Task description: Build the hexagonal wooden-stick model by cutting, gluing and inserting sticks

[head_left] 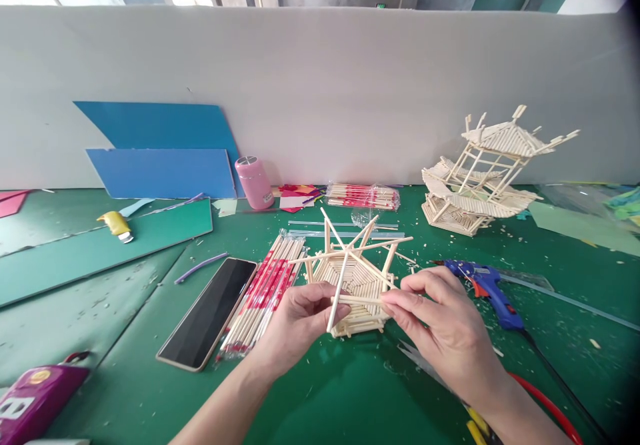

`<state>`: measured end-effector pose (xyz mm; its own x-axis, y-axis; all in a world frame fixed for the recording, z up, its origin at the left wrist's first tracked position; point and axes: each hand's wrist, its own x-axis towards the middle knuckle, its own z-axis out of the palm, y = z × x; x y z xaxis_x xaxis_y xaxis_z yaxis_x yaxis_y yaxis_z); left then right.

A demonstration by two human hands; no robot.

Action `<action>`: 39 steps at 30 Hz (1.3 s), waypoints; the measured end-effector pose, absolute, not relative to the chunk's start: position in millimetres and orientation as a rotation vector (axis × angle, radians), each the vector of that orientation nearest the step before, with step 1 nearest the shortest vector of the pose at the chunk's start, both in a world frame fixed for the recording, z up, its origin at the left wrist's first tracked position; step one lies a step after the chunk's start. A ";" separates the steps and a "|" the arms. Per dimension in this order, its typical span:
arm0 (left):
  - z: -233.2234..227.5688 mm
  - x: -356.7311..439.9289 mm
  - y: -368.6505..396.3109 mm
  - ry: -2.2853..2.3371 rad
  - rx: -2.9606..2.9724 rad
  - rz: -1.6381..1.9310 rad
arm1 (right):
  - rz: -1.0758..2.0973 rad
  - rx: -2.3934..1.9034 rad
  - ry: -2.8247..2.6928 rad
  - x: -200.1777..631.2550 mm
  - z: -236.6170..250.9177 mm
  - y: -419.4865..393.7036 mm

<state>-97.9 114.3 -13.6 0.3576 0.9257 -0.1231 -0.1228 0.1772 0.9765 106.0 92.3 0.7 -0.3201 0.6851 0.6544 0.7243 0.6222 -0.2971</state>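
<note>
A small hexagonal model made of wooden sticks (353,284) stands on the green mat (345,392), with several sticks rising and meeting above its floor. My left hand (299,322) pinches one end of a short horizontal stick (359,300) at the model's front. My right hand (440,322) pinches the other end of that same stick from the right. A slanted upright stick (339,293) crosses just in front of my left fingers.
Packs of chopsticks (264,293) and a dark phone (210,313) lie left of the model. A blue glue gun (484,284) lies right of it. A finished stick pagoda (484,177) stands at the back right. A pink bottle (254,181) and blue boards (165,158) are by the wall.
</note>
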 end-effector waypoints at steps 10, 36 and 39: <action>-9.2 -96.6 113.7 0.960 1.166 0.895 | 0.059 -1.134 -2.137 107.1 5.6 95.2; -3.5 -121.1 100.7 1.139 1.514 0.840 | 0.243 -1.219 -2.219 106.3 23.2 96.6; 6.3 -124.2 102.0 1.230 1.591 0.920 | 0.293 -1.231 -2.235 106.5 25.0 97.0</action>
